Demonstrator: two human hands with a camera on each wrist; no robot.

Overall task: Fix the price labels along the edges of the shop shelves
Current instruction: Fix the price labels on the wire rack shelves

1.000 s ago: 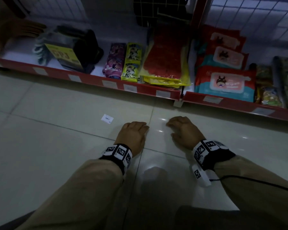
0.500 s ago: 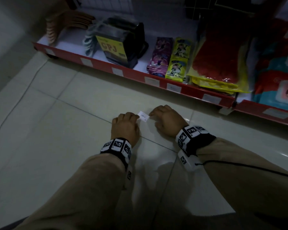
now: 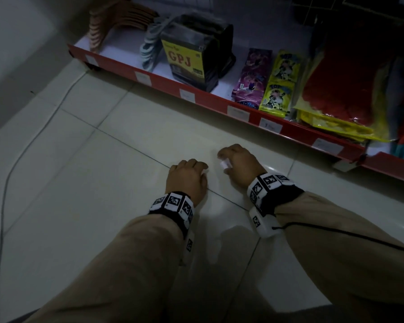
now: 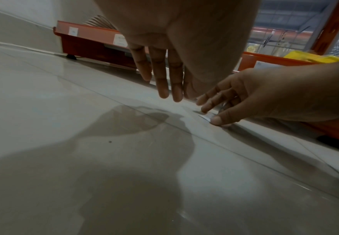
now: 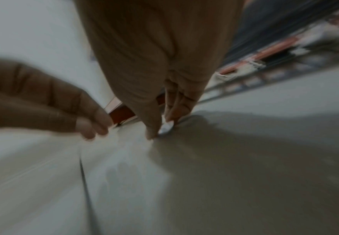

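A small white price label (image 3: 226, 164) sits at the tiled floor, pinched between the thumb and fingers of my right hand (image 3: 222, 160). In the left wrist view its thumb (image 4: 217, 120) presses the label (image 4: 205, 116) edge. The right wrist view, blurred, shows the same pinch on the label (image 5: 165, 127). My left hand (image 3: 202, 170) hovers just left of it, fingers (image 4: 161, 82) straight and holding nothing. The red shelf edge (image 3: 210, 102) beyond carries several white labels, one (image 3: 238, 113) under the purple packet.
On the shelf stand a black and yellow GPJ pack (image 3: 191, 59), purple (image 3: 252, 80) and yellow (image 3: 280, 85) snack packets and a red and yellow bag (image 3: 341, 101). A thin cable (image 3: 7, 183) runs along the floor at the left. Wall at the far left.
The label lay loose on the floor left of both hands. Both hands moved left to it, and my right hand now pinches it. The head view turned left.
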